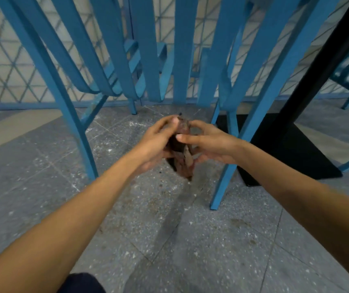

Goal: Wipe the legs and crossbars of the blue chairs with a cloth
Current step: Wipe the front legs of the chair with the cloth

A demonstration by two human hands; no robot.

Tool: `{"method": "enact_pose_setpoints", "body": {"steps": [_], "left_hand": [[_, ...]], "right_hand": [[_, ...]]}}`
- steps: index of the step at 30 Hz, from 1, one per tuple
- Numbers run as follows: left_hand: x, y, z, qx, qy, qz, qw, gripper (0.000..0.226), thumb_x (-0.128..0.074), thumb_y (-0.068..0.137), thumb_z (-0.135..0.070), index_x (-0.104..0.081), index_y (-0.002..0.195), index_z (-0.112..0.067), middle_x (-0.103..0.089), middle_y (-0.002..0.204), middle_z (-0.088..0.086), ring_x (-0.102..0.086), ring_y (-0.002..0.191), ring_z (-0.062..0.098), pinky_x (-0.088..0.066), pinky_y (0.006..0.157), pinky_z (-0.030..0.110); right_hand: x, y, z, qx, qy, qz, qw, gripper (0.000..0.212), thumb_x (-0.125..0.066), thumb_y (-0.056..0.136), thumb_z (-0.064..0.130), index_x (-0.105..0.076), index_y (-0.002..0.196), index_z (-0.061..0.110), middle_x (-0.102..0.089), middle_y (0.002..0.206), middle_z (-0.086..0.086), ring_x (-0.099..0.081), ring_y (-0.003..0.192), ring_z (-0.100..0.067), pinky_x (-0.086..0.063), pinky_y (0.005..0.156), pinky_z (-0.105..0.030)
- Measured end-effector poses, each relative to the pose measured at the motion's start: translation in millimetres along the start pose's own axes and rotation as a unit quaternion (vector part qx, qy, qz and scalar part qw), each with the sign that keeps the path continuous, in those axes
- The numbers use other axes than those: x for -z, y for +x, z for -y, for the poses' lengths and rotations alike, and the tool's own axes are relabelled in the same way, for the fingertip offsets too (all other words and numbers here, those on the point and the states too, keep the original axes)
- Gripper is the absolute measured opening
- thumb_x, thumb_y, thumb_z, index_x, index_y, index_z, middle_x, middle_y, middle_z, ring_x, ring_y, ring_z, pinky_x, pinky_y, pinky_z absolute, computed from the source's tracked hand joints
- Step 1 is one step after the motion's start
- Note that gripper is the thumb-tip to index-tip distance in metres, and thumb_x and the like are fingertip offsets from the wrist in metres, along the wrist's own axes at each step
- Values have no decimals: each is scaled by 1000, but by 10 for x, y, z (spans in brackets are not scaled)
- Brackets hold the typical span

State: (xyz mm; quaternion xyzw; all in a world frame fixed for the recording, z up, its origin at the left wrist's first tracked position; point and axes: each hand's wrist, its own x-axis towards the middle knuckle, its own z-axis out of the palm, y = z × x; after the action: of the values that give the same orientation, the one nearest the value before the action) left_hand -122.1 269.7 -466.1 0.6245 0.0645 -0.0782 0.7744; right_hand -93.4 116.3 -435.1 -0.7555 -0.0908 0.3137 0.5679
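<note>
left hand [155,142] + right hand [212,142] clamped on cloth [183,154] | cloth blurred, mostly hidden

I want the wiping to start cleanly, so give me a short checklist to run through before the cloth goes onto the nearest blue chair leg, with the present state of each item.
1. Cloth in hand: ok, held between the left hand and the right hand.
2. Cloth folded into a usable pad: cannot tell, it looks bunched and the picture is blurred.
3. Cloth touching a leg: not ok, it hangs in the air above the floor.
4. Nearest right leg within reach: ok, it stands just beside the right hand.
5. Left leg unobstructed: ok, nothing rests against it.
6. Leg dirt visible: cannot tell.
</note>
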Motion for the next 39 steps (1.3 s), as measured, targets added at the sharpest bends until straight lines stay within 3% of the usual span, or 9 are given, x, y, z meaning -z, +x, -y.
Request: {"method": "enact_pose_setpoints", "body": {"steps": [3, 8, 10, 13, 16, 21, 29, 35, 39], "left_hand": [[604, -91, -263, 63, 50, 15, 997, 52, -42, 90, -57, -50, 129, -24, -65, 109, 1, -67, 100, 28, -56, 80, 41], [1868, -109, -428, 81, 238, -319, 914, 26, -61, 88, -25, -63, 99, -1, -65, 93, 18, -62, 44, 10, -48, 43, 20], [2180, -120, -541, 71, 296, -374, 876, 37, -66, 85, -28, -60, 105, 3, -62, 99, 20, -61, 60, 19, -48, 50, 28], [2151, 1, -765, -24, 288, -341, 895, 53, -71, 82, -20, -45, 125, -4, -52, 108, 9, -50, 94, 20, -43, 74, 35], [2091, 113, -854, -57, 147, -342, 926, 51, -68, 84, -20, -44, 128, -13, -52, 117, 1, -50, 104, 20, -43, 84, 45], [2140, 154, -779, -88, 181, -373, 906, 36, -57, 92, -19, -51, 126, -9, -54, 110, 2, -50, 100, 19, -39, 82, 37], [2305, -43, -622, -132, 245, -405, 871, 29, -62, 89, -19, -57, 115, -7, -64, 110, 9, -60, 99, 21, -51, 90, 37], [2230, -298, -562, -139, 262, -430, 853, 32, -59, 92, -16, -54, 121, -3, -59, 107, 4, -57, 97, 16, -48, 86, 27], [2166, -522, -563, -116, 266, -450, 844, 31, -61, 90, -19, -55, 117, -4, -62, 107, 7, -60, 99, 21, -51, 89, 36]], "right_hand": [[-175, 228, 90, -7, 48, -27, 998, 38, -61, 92, 11, -47, 127, 4, -67, 108, -21, -69, 88, -35, -58, 72, -48], [-462, 468, 204, -5, 104, -99, 990, 24, -52, 95, 6, -52, 118, 1, -71, 90, -18, -70, 68, -25, -59, 54, -40], [-519, 546, 243, 15, 146, -126, 981, 28, -53, 95, 7, -51, 122, 1, -71, 92, -18, -70, 68, -25, -57, 50, -37], [-492, 632, 307, 55, 184, -191, 963, 28, -56, 94, 10, -55, 119, -3, -69, 76, -12, -69, 56, -20, -57, 50, -36], [-459, 656, 336, 66, 197, -219, 953, 23, -57, 94, 10, -59, 109, -6, -69, 73, -13, -68, 52, -20, -58, 50, -39], [-453, 714, 449, 67, 246, -202, 946, 21, -56, 94, 7, -53, 112, -3, -70, 90, -19, -71, 75, -29, -59, 62, -52], [-426, 828, 559, 20, 232, -187, 955, 27, -44, 97, -2, -48, 123, -5, -67, 81, -17, -67, 46, -19, -52, 37, -39], [-489, 869, 642, 6, 220, -182, 958, 31, -46, 95, -4, -43, 126, -3, -67, 90, -19, -68, 71, -26, -56, 46, -50], [-541, 813, 708, -11, 184, -176, 967, 32, -45, 96, -3, -41, 128, -3, -66, 87, -18, -67, 56, -22, -51, 35, -41]]}}
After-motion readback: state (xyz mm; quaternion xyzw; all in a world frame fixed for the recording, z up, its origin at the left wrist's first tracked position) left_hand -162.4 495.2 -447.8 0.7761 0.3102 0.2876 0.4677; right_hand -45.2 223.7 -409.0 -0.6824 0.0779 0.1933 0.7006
